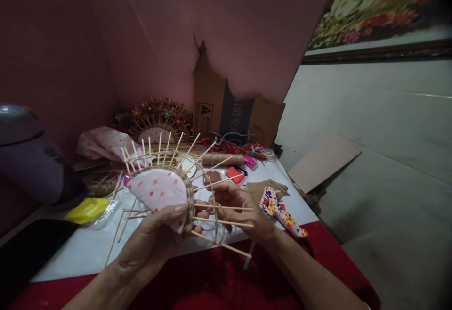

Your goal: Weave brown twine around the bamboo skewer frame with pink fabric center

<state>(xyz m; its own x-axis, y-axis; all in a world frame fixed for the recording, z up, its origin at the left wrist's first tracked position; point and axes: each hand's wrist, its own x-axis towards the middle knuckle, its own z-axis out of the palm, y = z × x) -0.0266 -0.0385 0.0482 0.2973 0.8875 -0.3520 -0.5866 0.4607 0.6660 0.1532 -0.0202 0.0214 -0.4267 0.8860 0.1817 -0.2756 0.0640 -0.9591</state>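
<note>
My left hand (153, 244) grips a half-round craft piece (158, 190) covered in pink dotted cloth, with a twine-wrapped rim and thin wooden sticks fanning out from it. The thumb presses on the cloth face near its lower edge. My right hand (240, 211) reaches in among the sticks on the piece's right side. Its fingers are curled and pinch a strand of thin twine (213, 206) that loops between the sticks.
A flower-patterned glue gun (280, 213) lies just right of my right hand. On the white table (81, 248) are a twine spool (221, 159), coloured pipe cleaners (243, 147), a finished fan piece (155, 121), a yellow bag (86, 208) and a cardboard box (233, 110).
</note>
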